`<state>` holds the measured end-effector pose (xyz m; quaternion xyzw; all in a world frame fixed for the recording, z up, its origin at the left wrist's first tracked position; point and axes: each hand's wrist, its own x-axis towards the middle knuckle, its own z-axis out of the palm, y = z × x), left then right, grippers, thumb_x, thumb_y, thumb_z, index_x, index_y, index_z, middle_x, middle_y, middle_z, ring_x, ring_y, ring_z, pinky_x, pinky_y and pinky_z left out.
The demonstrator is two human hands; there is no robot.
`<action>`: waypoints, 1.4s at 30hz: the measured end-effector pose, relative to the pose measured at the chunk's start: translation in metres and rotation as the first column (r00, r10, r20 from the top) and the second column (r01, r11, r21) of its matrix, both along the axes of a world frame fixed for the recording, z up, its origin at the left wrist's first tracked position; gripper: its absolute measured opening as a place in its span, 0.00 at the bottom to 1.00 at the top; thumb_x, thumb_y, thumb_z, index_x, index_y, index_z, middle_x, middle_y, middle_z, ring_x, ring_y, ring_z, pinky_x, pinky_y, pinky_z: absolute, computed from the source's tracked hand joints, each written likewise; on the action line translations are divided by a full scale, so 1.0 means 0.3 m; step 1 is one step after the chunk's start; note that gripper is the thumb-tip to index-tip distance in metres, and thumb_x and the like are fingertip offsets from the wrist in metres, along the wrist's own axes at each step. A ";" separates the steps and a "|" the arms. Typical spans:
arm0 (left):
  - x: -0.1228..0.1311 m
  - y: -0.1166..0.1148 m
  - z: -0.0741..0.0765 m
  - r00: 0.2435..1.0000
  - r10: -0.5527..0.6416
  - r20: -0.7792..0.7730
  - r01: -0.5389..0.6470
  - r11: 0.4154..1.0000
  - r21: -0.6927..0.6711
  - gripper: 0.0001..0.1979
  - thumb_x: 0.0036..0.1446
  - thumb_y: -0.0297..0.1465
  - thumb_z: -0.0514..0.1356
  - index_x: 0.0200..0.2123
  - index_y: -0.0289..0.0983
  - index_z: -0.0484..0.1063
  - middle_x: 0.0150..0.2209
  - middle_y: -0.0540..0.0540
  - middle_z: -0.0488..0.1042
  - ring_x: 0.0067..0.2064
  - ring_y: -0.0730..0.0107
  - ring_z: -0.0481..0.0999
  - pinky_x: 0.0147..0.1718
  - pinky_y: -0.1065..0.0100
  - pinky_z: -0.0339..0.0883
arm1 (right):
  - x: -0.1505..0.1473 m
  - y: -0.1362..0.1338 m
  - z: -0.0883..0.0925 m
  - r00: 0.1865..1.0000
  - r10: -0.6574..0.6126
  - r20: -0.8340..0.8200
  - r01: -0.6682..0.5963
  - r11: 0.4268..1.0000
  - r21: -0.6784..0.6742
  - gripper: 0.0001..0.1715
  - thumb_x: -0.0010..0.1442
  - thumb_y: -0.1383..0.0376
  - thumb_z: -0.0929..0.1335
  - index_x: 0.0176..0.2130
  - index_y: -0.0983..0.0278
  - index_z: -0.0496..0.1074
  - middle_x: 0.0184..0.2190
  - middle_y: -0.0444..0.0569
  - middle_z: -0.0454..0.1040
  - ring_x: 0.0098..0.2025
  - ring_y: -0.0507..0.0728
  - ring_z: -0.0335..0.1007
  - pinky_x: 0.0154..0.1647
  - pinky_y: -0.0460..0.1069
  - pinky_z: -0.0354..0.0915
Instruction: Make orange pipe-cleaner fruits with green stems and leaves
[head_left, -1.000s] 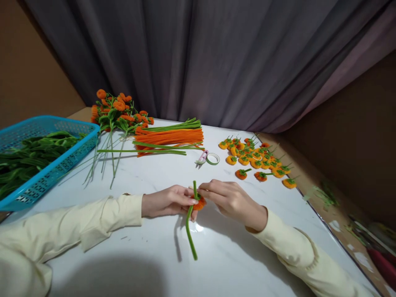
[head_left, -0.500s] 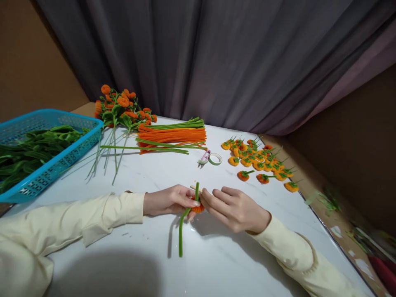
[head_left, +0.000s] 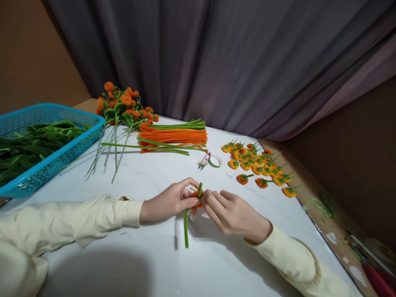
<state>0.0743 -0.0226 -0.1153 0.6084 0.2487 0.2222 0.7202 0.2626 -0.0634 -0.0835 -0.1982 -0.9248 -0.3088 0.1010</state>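
My left hand (head_left: 168, 201) and my right hand (head_left: 230, 213) meet over the middle of the white table (head_left: 148, 255). Both pinch a small orange pipe-cleaner ball (head_left: 197, 199), mostly hidden by the fingers. A green pipe cleaner (head_left: 186, 225) passes through it; its short end sticks up between the fingertips and its long end hangs toward me. A thin pale stick tip shows beside my left fingers.
A blue basket (head_left: 62, 156) of green leaves stands at the left. Finished orange flowers on stems (head_left: 122, 108), a bundle of orange and green pipe cleaners (head_left: 173, 136), small snips (head_left: 204, 159), a tape roll (head_left: 215, 161) and several small orange pumpkins (head_left: 258, 163) lie farther back.
The long green end has swung from slanting right to hanging nearly straight down. My right fingers have closed in over the orange ball, covering more of it.
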 end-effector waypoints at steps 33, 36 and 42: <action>-0.015 -0.017 0.002 0.994 0.112 -0.012 -0.098 0.911 0.401 0.12 0.60 0.34 0.53 0.46 0.37 0.60 0.34 0.46 0.75 0.36 0.69 0.73 0.36 0.68 0.65 | -0.029 0.022 0.062 0.527 -0.844 -0.100 -0.153 0.021 -0.988 0.06 0.52 0.68 0.63 0.25 0.67 0.67 0.12 0.38 0.57 0.14 0.47 0.50 0.14 0.43 0.49; -0.002 0.002 0.026 0.998 0.060 -0.001 -0.060 0.998 0.036 0.15 0.62 0.38 0.50 0.47 0.35 0.62 0.38 0.43 0.75 0.38 0.67 0.74 0.38 0.66 0.66 | -0.017 0.018 0.069 0.697 -0.659 -0.283 -0.030 0.367 -0.930 0.09 0.48 0.76 0.60 0.24 0.67 0.66 0.19 0.43 0.64 0.20 0.47 0.54 0.20 0.42 0.51; 0.017 0.010 0.011 0.998 -0.042 0.041 0.044 0.998 -0.054 0.15 0.60 0.36 0.54 0.42 0.31 0.72 0.39 0.41 0.75 0.38 0.67 0.74 0.38 0.66 0.68 | -0.016 -0.001 0.034 0.777 -0.512 -0.366 0.031 0.612 -0.790 0.11 0.44 0.79 0.59 0.24 0.67 0.64 0.22 0.45 0.63 0.21 0.48 0.53 0.22 0.43 0.50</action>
